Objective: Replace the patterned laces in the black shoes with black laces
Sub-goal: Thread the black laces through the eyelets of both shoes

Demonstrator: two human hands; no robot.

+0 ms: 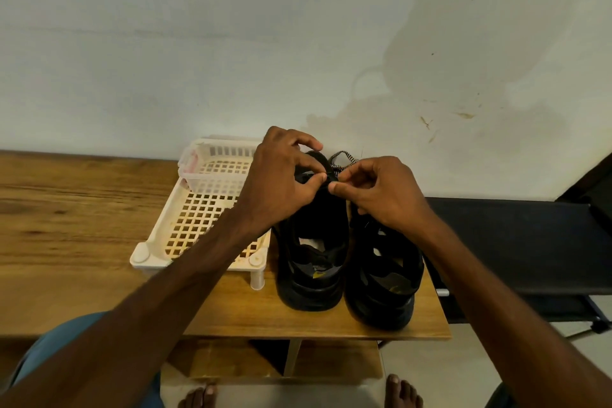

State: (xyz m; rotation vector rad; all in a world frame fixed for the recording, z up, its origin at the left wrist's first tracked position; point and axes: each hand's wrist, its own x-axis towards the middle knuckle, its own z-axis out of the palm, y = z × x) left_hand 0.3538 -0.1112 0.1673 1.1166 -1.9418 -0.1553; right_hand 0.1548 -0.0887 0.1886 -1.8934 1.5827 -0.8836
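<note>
Pair of black shoes [311, 275] on wooden worktop [66, 209], heels toward viewer. Left hand [281, 182] and right hand [384, 195], fingers [313, 179] curled, both pinching patterned lace [344, 162] at front of shoe beside white tray [143, 254]. Seemingly early: patterned lace not yet out, no black lace plainly visible.

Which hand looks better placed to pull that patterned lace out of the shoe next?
Probably the right hand: its fingertips seem to pinch the patterned lace, while the left hand grips the black shoe, steadying it.
</note>
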